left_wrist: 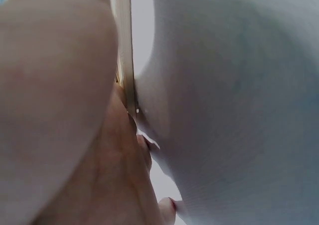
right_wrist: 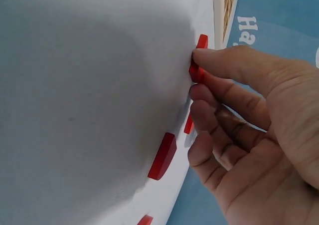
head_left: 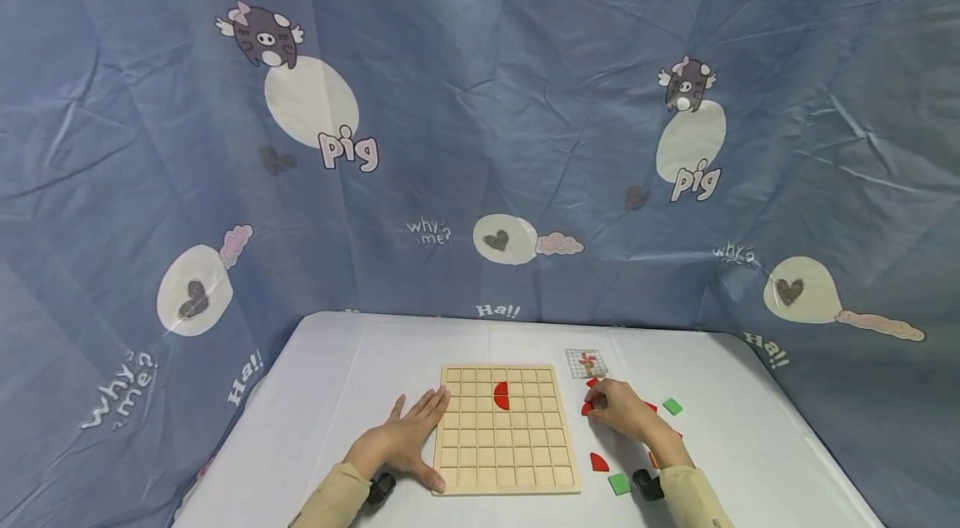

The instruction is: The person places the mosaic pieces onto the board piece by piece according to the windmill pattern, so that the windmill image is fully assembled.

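Observation:
A wooden grid board (head_left: 480,456) lies on the white table. Two red quarter-round pieces (head_left: 502,401) sit in neighbouring cells, one above the other, in its upper half. Along the board's left edge rests my left hand (head_left: 407,434), fingers spread, thumb at the lower left corner. The left wrist view shows the palm close to the board's side. To the right of the board, my right hand (head_left: 621,411) pinches a red quarter-round piece (right_wrist: 202,41) between thumb and fingertips, low over the table. Another red piece (right_wrist: 163,156) lies near that hand.
A small pattern card (head_left: 587,363) with a grid and a red figure lies behind the right hand. Around that hand are a green square (head_left: 672,406), another green square (head_left: 619,484) and a red quarter-round (head_left: 599,462). A blue printed curtain (head_left: 525,136) hangs behind the table.

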`<state>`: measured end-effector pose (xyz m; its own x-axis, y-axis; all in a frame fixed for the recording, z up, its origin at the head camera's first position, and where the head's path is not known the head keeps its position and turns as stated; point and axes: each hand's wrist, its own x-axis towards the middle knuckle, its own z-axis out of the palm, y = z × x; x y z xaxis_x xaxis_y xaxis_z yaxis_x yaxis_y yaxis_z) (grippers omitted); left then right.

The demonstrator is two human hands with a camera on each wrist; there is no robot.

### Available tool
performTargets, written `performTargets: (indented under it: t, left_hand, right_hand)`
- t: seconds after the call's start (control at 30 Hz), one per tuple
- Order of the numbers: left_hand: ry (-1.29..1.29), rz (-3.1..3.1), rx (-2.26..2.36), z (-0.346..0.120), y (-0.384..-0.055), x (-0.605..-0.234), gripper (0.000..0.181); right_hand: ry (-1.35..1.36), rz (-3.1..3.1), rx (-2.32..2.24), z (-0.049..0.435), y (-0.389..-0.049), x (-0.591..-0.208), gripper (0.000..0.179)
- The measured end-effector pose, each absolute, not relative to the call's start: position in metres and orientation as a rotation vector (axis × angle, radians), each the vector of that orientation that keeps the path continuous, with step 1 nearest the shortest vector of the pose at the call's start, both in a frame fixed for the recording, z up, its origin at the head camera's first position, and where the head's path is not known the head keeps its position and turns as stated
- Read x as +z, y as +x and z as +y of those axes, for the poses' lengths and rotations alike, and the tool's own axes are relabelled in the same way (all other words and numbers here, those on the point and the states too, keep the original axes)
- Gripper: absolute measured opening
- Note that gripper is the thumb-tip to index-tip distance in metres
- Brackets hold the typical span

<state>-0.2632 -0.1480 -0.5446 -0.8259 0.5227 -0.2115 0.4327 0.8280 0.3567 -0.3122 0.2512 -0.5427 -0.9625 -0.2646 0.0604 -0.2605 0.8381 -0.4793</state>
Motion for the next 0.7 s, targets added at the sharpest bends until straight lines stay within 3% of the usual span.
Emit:
performTargets:
  t: [0.7]
  left_hand:
    - [0.738, 2.714, 0.428, -0.149, -0.26, -0.542, 0.139]
  right_hand:
    - [-0.673, 3.007, -0.816, 0.23, -0.316, -0.538, 0.014]
